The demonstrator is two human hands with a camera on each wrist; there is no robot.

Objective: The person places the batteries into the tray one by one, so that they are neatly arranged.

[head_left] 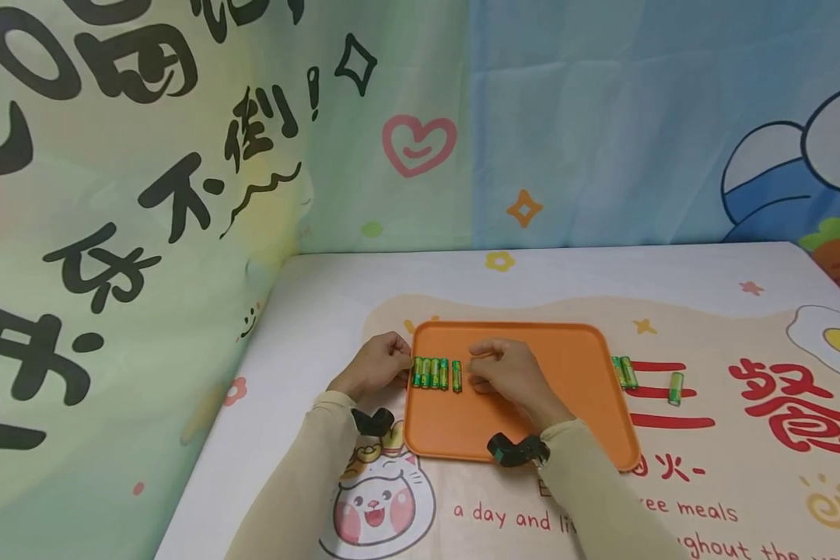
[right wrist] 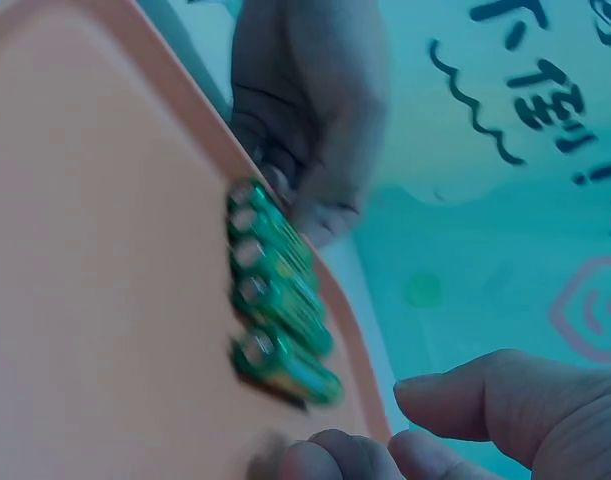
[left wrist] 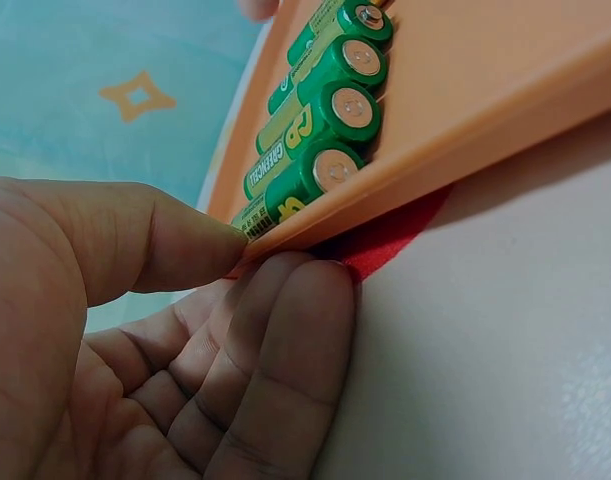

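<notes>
An orange tray (head_left: 567, 389) lies on the worktop (head_left: 329, 288), in the lower centre of the head frame. The left hand (head_left: 374, 365), left of centre, pinches the tray's left rim: in the left wrist view the thumb presses at the edge and the other fingers curl beneath it. Just inside this rim, four green batteries (head_left: 434, 373) stand side by side in a close row; the print GREENCELL shows on one in the left wrist view. A fifth battery (head_left: 456, 376) lies just to their right, with a narrow gap between.

The right hand (head_left: 514, 375) is over the middle of the tray, near the fifth battery and apart from it, its fingers loosely bent, thumb and fingers apart, holding nothing. The batteries look blurred in the right wrist view.

Two more batteries (head_left: 628, 372) lie together at the tray's right rim; whether they touch it cannot be told. A single battery (head_left: 675, 389) lies farther right, over printed red strokes (head_left: 686, 423). A printed cat (head_left: 376, 513) shows at the bottom centre-left.
</notes>
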